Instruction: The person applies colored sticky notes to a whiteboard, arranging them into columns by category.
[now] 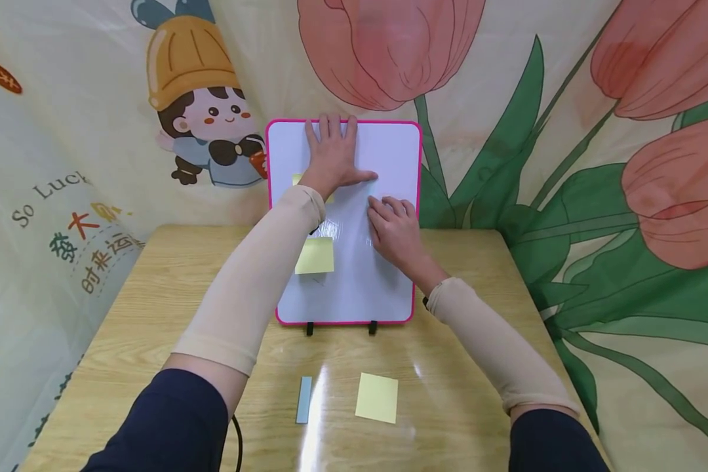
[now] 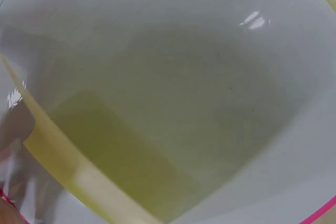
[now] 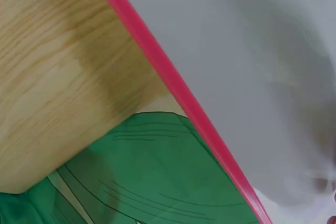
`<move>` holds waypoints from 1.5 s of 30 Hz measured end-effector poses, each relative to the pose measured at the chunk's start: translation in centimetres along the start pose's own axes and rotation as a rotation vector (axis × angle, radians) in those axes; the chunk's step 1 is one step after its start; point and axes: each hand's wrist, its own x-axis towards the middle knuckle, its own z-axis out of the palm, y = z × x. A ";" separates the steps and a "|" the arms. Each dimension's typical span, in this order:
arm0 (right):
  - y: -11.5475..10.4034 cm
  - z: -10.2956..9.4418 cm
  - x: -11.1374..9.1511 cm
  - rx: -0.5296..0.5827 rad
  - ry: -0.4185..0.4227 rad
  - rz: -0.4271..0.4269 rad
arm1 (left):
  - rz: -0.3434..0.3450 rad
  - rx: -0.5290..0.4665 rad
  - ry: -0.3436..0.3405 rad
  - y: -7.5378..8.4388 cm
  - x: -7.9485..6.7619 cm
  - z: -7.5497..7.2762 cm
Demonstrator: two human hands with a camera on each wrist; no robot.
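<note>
A whiteboard point(image 1: 348, 288) with a pink rim stands upright on the table. My left hand point(image 1: 333, 154) rests on its upper part with the fingers spread and the tips at the top edge. Lower and to the right, my right hand point(image 1: 395, 229) touches the board with bent fingers, tips close to my left thumb. A yellow sticky note point(image 1: 314, 255) is on the board's lower left. Another yellow note point(image 1: 297, 178) is mostly hidden behind my left wrist; in the left wrist view that note point(image 2: 89, 177) lifts away from the board along one edge.
Black feet point(image 1: 310, 328) hold the board from below. On the wooden table point(image 1: 460, 393) in front lie a narrow blue strip point(image 1: 303, 400) and a square yellow note point(image 1: 376, 398). A black cable point(image 1: 238, 442) runs beside my left arm. Printed cloth point(image 1: 478, 131) hangs behind the board.
</note>
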 end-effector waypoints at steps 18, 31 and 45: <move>0.2 -1.3 0.6 0.035 0.077 -0.068 | -0.008 0.002 -0.008 -0.2 -0.2 -0.6; 0.0 -1.0 -0.2 -0.050 -0.214 -0.015 | 0.000 0.031 0.009 -0.3 -0.8 -0.7; -1.0 -1.1 -3.1 0.002 -0.141 -0.082 | 0.040 0.034 0.047 -0.1 -1.9 -0.3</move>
